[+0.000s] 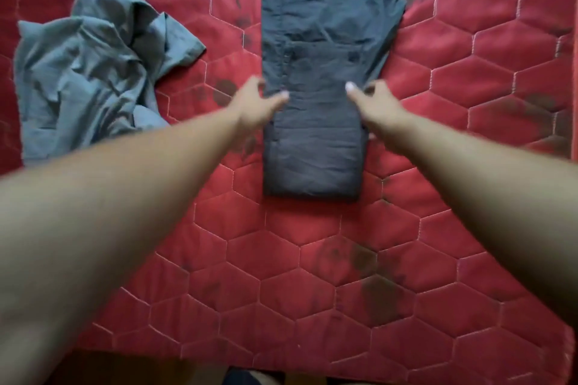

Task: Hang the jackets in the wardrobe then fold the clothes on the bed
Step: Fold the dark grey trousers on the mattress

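Note:
A dark grey pair of trousers (316, 50) lies lengthwise on the red quilted bed (312, 259), its near end folded over into a thick band. My left hand (256, 100) is at the garment's left edge, thumb lying on the fabric and fingers curled at the edge. My right hand (373, 100) is at the right edge in the same way, thumb on the cloth. Whether either hand really pinches the fabric is blurred. A crumpled blue-grey shirt (90, 72) lies in a heap to the left.
The bed's near edge (281, 366) runs along the bottom, with dark floor beyond it. The quilt has dark stains in places. A pale strip shows at the far right edge.

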Demonstrator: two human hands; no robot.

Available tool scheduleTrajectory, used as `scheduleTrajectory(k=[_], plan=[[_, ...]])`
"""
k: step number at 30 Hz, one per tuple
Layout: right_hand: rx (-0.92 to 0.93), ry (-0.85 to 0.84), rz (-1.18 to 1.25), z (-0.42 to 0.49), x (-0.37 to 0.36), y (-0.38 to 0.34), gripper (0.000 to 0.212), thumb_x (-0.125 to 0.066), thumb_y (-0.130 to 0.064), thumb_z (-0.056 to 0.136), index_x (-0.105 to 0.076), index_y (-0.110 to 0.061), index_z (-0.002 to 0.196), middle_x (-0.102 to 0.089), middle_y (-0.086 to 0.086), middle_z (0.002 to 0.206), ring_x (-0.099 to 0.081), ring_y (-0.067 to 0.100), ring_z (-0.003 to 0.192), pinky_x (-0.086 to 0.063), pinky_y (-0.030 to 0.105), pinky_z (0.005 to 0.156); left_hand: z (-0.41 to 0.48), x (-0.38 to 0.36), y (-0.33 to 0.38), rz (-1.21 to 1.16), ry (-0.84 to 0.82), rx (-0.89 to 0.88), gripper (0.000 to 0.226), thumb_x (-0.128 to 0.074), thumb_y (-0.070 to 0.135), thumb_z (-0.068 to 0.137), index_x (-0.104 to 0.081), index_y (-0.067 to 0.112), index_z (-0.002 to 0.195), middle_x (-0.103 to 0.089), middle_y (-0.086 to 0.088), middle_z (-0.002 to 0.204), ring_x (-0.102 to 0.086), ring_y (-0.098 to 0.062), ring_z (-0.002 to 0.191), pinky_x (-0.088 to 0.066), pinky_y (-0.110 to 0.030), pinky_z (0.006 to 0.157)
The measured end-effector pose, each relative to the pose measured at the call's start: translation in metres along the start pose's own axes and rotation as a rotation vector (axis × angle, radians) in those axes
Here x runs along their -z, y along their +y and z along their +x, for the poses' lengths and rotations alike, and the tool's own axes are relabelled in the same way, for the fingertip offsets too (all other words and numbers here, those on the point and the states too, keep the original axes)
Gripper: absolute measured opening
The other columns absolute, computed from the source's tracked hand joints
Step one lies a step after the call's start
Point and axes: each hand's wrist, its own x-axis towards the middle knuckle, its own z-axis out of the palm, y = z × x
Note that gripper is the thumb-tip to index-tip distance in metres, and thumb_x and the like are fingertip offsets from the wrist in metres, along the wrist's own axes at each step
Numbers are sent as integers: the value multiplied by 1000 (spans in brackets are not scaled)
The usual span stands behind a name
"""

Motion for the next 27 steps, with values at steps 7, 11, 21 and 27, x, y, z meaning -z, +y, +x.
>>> scheduleTrajectory(k=[7,11,21,27], plan=[[-300,-87,109,-81,-26,99,32,-75,-10,88,-54,-12,112,-69,13,109,-65,20,85,-50,29,69,-67,-44,-80,-128,-28,158,35,-76,15,87,-59,10,118,-68,-9,116,-65,-22,104,-50,-33,97],[-131,-122,45,-85,-28,109,29,-69,4,85,-60,-10,108,-72,15,112,-70,24,97,-56,36,88,-68,-51,-87,-141,-18,206,24,-76,14,85,-65,8,106,-72,-9,101,-65,-20,89,-53,-40,90],[51,-232,-213,-83,-21,97,33,-76,-27,86,-66,-16,116,-73,1,114,-67,22,108,-50,44,99,-81,-38,-97,-201,-125,190,13,-71,10,87,-59,15,84,-60,-5,81,-51,-16,76,-40,-30,67],[-108,-276,-186,-99,-19,126,13,-73,-14,89,-66,-4,88,-71,7,87,-62,19,76,-50,33,74,-99,-47,-128,-175,-197,241,8,-72,7,89,-67,8,95,-73,-19,103,-63,-23,89,-53,-42,92]])
